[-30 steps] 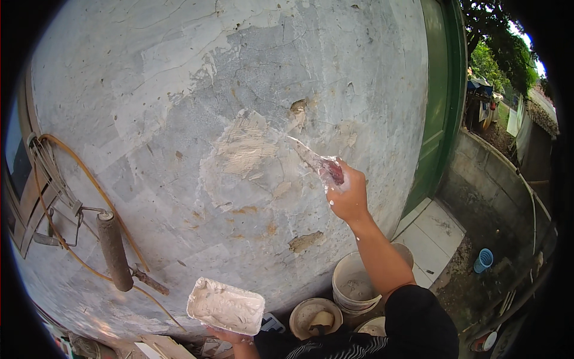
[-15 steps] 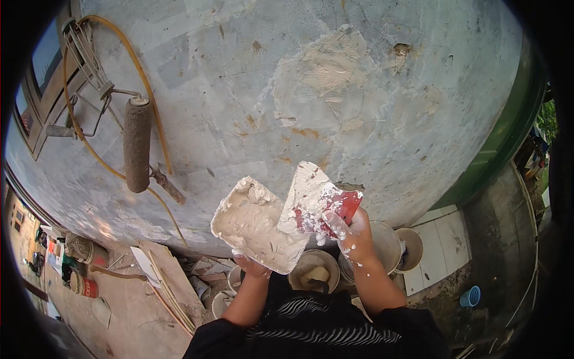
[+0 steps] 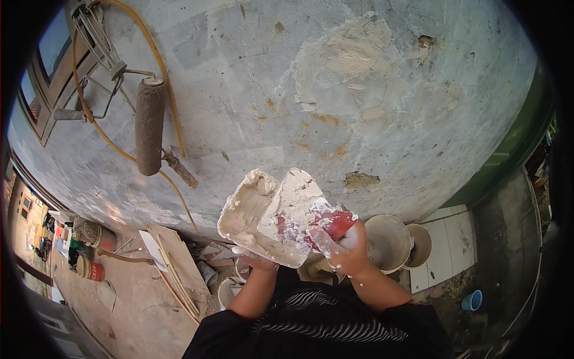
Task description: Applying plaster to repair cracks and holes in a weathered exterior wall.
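My left hand (image 3: 257, 259) grips a shallow tray (image 3: 229, 234) from beneath its near side; beige putty (image 3: 250, 203) coats the inside. Closed round a red putty spreader (image 3: 339, 222) is my right hand (image 3: 347, 248), with white smears on its fingers. The spreader's wide blade is caked with putty and overlaps the right part of the tray, hiding the putty there. Both are held up in front of the grey-blue wall (image 3: 239, 102). That wall bears a rough beige patch (image 3: 359, 51) and a chipped hole (image 3: 362, 180).
A dirty paint roller (image 3: 150, 125) and a yellow hose (image 3: 173, 99) hang on the wall at left. Buckets (image 3: 387, 242) stand at its foot on the right, near white tiles (image 3: 445, 242). Boards (image 3: 173, 257) lie at left; a blue basket (image 3: 472, 300) sits at right.
The spreader has shifted left and lower over the tray, covering more of its putty. My view has tilted down and leftward slightly, so the wall's marks appear higher and further right.
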`<state>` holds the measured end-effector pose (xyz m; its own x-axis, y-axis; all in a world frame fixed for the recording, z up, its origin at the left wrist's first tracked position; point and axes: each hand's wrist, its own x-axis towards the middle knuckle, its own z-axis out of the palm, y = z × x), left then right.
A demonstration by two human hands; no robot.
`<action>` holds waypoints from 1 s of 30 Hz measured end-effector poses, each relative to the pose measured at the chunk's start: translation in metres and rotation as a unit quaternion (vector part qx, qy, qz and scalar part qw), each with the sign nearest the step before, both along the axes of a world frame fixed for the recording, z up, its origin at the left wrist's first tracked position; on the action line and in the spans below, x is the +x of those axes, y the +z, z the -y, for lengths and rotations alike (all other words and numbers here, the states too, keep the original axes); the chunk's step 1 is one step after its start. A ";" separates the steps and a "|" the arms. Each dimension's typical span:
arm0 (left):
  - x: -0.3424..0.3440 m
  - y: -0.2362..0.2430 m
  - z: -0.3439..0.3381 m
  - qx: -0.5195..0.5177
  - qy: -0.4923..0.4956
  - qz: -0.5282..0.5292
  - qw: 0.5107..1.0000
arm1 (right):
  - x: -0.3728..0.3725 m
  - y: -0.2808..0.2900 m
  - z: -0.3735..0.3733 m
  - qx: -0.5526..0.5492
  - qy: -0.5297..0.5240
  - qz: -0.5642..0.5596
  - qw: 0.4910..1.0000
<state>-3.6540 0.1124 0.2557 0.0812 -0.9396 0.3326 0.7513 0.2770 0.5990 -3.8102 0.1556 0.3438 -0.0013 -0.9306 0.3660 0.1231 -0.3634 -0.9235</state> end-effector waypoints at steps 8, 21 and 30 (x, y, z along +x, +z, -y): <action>0.004 -0.009 0.000 0.000 -0.029 0.009 1.000 | 0.025 -0.001 -0.001 -0.026 0.025 0.014 0.999; 0.007 -0.020 0.006 0.000 -0.090 0.027 0.996 | 0.040 -0.014 -0.005 0.063 0.092 0.133 0.985; 0.013 -0.026 0.014 -0.002 -0.139 0.041 0.989 | 0.042 -0.026 0.000 0.166 0.081 0.234 0.955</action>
<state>-3.6410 0.0983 0.2296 -0.2072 -0.9208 0.3305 0.7472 0.0691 0.6610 -3.7679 0.1554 0.3181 0.0612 -0.9971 0.0456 0.5796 -0.0017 -0.8149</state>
